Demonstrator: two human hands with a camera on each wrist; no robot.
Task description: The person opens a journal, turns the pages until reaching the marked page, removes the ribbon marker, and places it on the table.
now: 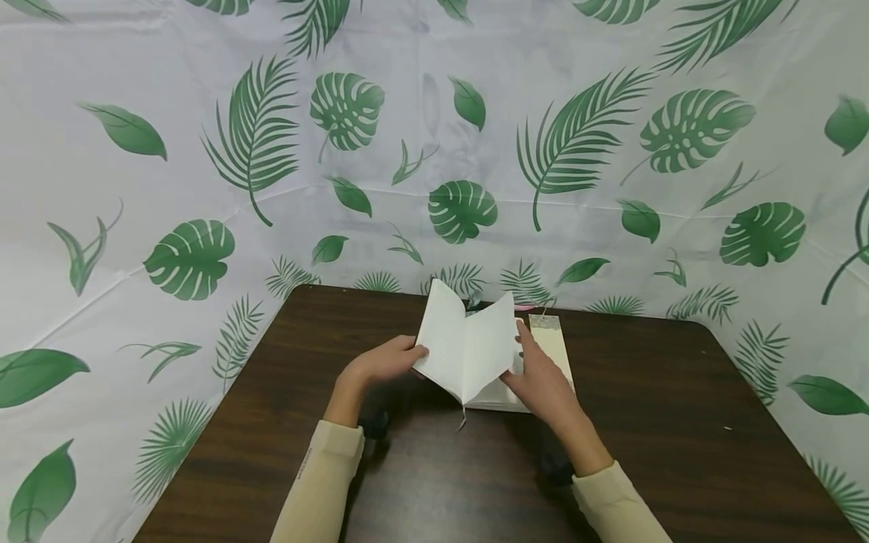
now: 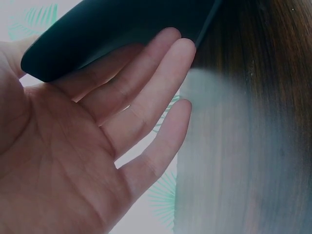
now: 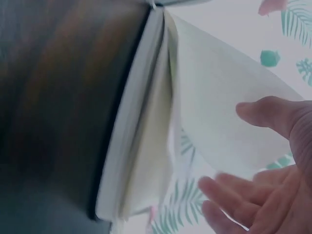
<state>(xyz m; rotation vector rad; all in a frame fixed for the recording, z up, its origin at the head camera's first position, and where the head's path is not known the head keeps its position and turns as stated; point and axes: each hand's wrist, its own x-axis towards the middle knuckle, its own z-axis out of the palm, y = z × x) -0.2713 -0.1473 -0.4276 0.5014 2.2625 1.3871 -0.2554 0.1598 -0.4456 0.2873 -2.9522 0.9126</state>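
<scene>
An open notebook with white pages and a dark cover is tilted up above the table. My left hand holds its left side, thumb over the page edge and fingers extended beneath the cover. My right hand is at the right side, beside a raised loose page. In the right wrist view, that thumb lies in front of the page and the other fingers are spread near its lower edge, not curled round it. A thin ribbon hangs from the notebook's lower end.
A cream strip with a grey patterned top lies behind my right hand. Something pink shows beyond the notebook, partly hidden. The dark wooden table reaches back to a white leaf-print cloth.
</scene>
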